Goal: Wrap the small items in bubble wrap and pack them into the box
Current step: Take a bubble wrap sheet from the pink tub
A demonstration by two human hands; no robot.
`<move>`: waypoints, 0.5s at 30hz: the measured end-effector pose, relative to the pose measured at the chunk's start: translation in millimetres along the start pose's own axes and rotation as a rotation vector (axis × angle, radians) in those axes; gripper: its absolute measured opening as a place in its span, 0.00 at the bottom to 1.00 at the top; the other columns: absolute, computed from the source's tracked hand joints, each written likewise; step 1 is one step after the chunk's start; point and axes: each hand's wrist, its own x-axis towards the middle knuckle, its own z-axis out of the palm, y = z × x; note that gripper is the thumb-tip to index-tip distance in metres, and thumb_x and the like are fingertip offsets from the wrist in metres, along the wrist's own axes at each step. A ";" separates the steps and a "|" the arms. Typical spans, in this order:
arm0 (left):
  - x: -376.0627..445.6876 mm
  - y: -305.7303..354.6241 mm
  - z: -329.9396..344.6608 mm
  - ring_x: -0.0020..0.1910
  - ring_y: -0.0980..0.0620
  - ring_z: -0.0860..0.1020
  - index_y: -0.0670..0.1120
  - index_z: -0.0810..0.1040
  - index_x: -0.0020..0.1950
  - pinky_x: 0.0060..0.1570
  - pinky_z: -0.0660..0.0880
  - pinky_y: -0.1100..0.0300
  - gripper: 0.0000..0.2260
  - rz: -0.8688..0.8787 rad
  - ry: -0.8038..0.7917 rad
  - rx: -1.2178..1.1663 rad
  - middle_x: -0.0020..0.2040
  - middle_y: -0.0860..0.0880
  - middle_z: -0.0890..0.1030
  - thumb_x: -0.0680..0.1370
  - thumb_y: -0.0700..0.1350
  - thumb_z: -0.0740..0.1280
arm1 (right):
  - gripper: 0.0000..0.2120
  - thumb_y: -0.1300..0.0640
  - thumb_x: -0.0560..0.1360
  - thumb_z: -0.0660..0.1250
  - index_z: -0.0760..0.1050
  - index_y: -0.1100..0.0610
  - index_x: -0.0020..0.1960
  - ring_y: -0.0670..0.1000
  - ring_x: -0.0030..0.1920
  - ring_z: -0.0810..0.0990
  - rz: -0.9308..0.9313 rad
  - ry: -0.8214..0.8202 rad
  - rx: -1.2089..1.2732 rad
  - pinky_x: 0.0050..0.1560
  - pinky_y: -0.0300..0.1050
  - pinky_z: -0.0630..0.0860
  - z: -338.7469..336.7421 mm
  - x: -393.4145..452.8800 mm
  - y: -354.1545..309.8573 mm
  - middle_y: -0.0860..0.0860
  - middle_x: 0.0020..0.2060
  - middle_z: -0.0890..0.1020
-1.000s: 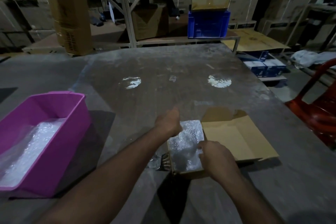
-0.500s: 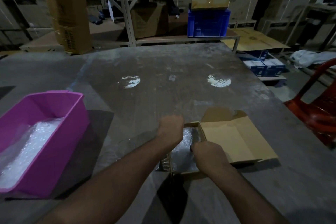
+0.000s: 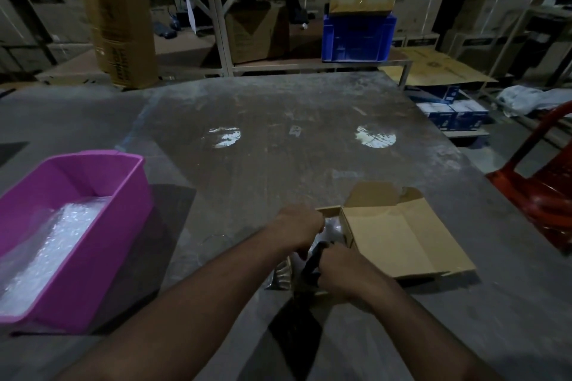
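A small brown cardboard box (image 3: 331, 212) lies open on the table, its lid (image 3: 399, 241) folded out to the right. Bubble wrap (image 3: 333, 228) shows inside the box between my hands. My left hand (image 3: 298, 226) reaches over the box's left edge, and its fingers curl down onto the wrap. At the box's near end my right hand (image 3: 343, 269) curls round a dark narrow item (image 3: 312, 260). What that item is stays unclear in the dim light. Crinkled clear wrap (image 3: 280, 272) sticks out beside the box's near left corner.
A pink plastic tub (image 3: 123, 226) with bubble wrap (image 3: 52, 250) inside stands at the left on the grey table (image 3: 294, 158). A red plastic chair (image 3: 541, 204) is off the table's right edge. Shelving, a blue crate (image 3: 359, 37) and cartons stand behind.
The bright bubble-wrapped bundle has sunk into the box and is mostly hidden. Both hands have closed in over the box's left part, and a dark item now shows at my right hand.
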 end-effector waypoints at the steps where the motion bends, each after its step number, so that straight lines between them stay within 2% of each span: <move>1: 2.4 1.0 1.2 0.60 0.45 0.81 0.50 0.78 0.69 0.58 0.79 0.51 0.31 -0.001 -0.017 0.039 0.64 0.47 0.81 0.68 0.52 0.81 | 0.17 0.54 0.78 0.64 0.78 0.50 0.66 0.56 0.59 0.77 -0.008 -0.031 -0.002 0.53 0.50 0.78 -0.2 -0.7 0.0 0.54 0.63 0.77; 4: 5.2 4.0 5.4 0.59 0.46 0.81 0.49 0.78 0.67 0.59 0.79 0.50 0.33 0.001 -0.042 0.130 0.62 0.48 0.82 0.65 0.56 0.82 | 0.15 0.55 0.78 0.63 0.81 0.54 0.61 0.56 0.55 0.80 0.014 -0.088 0.045 0.50 0.48 0.76 -3.4 -4.7 -0.6 0.56 0.59 0.80; 8: 6.2 6.9 11.9 0.59 0.45 0.81 0.46 0.79 0.66 0.59 0.78 0.51 0.26 -0.001 -0.001 0.162 0.62 0.46 0.81 0.70 0.49 0.80 | 0.14 0.52 0.80 0.61 0.82 0.57 0.55 0.53 0.45 0.78 0.027 -0.095 0.056 0.38 0.43 0.68 -6.5 -15.3 0.6 0.56 0.52 0.83; 10: 6.2 9.1 15.1 0.61 0.44 0.81 0.44 0.78 0.66 0.60 0.78 0.50 0.23 -0.030 -0.003 0.134 0.63 0.44 0.81 0.73 0.46 0.78 | 0.14 0.52 0.80 0.61 0.81 0.58 0.56 0.56 0.48 0.79 0.043 -0.088 0.060 0.40 0.42 0.66 -6.3 -15.3 0.7 0.58 0.53 0.83; 12: 3.3 11.3 17.6 0.60 0.43 0.81 0.44 0.78 0.66 0.58 0.78 0.48 0.21 -0.041 0.005 0.114 0.62 0.44 0.81 0.74 0.46 0.76 | 0.14 0.54 0.81 0.60 0.80 0.59 0.58 0.57 0.52 0.80 0.079 -0.112 0.055 0.45 0.42 0.68 -6.7 -16.6 0.8 0.59 0.55 0.82; 15: -4.0 10.9 19.4 0.58 0.44 0.81 0.43 0.77 0.66 0.56 0.80 0.49 0.18 0.007 0.074 0.124 0.62 0.44 0.80 0.77 0.43 0.72 | 0.13 0.57 0.81 0.59 0.80 0.61 0.59 0.53 0.47 0.77 0.083 -0.132 0.061 0.45 0.43 0.69 -15.5 -19.5 1.7 0.58 0.56 0.82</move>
